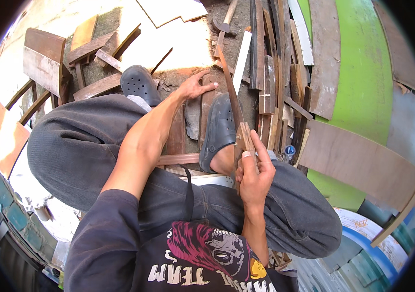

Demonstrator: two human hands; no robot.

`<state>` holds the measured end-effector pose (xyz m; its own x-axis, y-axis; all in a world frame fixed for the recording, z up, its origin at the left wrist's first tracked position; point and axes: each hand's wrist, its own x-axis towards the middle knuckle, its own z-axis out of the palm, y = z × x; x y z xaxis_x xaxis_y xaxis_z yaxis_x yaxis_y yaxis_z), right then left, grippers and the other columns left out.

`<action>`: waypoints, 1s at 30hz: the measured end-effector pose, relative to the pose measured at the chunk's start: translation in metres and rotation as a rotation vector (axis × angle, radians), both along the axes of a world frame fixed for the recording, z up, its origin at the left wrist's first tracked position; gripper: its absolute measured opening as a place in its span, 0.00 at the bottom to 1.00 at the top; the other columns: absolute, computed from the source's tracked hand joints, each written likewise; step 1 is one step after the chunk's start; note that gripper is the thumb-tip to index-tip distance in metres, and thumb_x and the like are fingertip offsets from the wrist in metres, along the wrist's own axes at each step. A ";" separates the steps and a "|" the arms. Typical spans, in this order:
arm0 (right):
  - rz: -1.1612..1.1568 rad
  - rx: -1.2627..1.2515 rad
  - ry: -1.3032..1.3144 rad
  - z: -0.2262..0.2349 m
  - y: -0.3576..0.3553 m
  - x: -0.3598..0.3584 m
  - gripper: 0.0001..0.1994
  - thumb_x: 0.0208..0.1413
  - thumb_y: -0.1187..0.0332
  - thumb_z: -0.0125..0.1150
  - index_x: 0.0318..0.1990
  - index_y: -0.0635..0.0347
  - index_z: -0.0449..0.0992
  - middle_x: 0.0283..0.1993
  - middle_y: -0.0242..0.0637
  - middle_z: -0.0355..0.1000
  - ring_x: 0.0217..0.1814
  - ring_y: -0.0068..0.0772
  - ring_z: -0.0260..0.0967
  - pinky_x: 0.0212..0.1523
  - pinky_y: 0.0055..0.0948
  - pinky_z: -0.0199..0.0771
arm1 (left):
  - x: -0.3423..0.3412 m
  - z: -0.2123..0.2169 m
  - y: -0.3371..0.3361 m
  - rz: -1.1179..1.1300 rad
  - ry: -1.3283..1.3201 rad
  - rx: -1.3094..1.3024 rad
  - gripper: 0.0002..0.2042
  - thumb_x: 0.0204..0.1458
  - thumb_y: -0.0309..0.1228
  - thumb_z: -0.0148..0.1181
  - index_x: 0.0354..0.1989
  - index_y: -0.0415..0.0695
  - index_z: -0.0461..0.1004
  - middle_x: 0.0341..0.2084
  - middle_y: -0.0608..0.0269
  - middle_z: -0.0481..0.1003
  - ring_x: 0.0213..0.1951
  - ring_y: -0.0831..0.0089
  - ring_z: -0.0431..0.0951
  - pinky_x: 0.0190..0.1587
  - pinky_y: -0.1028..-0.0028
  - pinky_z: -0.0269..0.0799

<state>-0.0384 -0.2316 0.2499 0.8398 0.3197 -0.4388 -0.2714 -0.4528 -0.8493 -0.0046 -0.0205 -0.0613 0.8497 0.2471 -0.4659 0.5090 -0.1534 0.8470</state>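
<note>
Machete (234, 104) in my right hand (255, 173), I crouched over the scrap wood with the blade raised and its tip pointing away from me. My fingers were wrapped tight around the wooden handle, thumb laid along its top, the grip held just above my right knee. Beyond that hand, my right foot in a dark clog (219, 130) stood on a brown wood strip (180, 159) lying across the ground, apparently pinning it. My left hand (195, 86) reached farther out past the knees, fingers spread and resting on a narrow brown board (206, 104) lying between my feet; it closed on nothing. My left clog (139, 83) sat beside it. I judged this the moment of lining up a cut: the piece steadied, the blade poised but not yet brought down. The next stroke, as I saw it, would call for the left fingers to stay well clear of the blade's path while the board was kept from shifting. Farther off, a heap of long wooden slats (275, 58) lay against a green curved panel (363, 87), with short offcuts (95, 53) scattered in the sun to my left.
</note>
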 end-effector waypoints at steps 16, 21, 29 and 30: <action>0.069 -0.087 0.076 -0.007 -0.006 0.004 0.24 0.61 0.76 0.50 0.65 0.72 0.66 0.47 0.43 0.69 0.47 0.26 0.65 0.47 0.25 0.62 | -0.019 0.029 -0.001 0.313 -0.058 -0.176 0.36 0.53 0.52 0.64 0.68 0.48 0.65 0.57 0.46 0.74 0.57 0.53 0.75 0.60 0.60 0.70; 0.043 -0.126 0.093 -0.009 0.012 0.000 0.24 0.61 0.75 0.52 0.64 0.73 0.67 0.50 0.47 0.77 0.49 0.28 0.73 0.52 0.27 0.71 | -0.026 0.031 0.005 0.374 -0.243 0.069 0.17 0.54 0.38 0.65 0.51 0.46 0.79 0.49 0.55 0.79 0.53 0.59 0.78 0.57 0.62 0.72; 0.110 -0.195 0.011 -0.004 0.035 -0.005 0.24 0.61 0.73 0.53 0.64 0.75 0.66 0.53 0.56 0.76 0.52 0.38 0.77 0.51 0.31 0.74 | -0.019 0.042 0.021 0.162 -0.332 0.290 0.12 0.53 0.34 0.67 0.42 0.42 0.83 0.44 0.57 0.82 0.50 0.60 0.80 0.55 0.66 0.73; 0.113 -0.183 -0.023 -0.004 0.038 -0.006 0.25 0.61 0.72 0.53 0.64 0.76 0.65 0.55 0.58 0.75 0.55 0.41 0.76 0.53 0.32 0.74 | -0.019 0.045 0.022 0.149 -0.320 0.292 0.12 0.53 0.35 0.66 0.42 0.42 0.83 0.44 0.56 0.82 0.49 0.59 0.80 0.54 0.65 0.74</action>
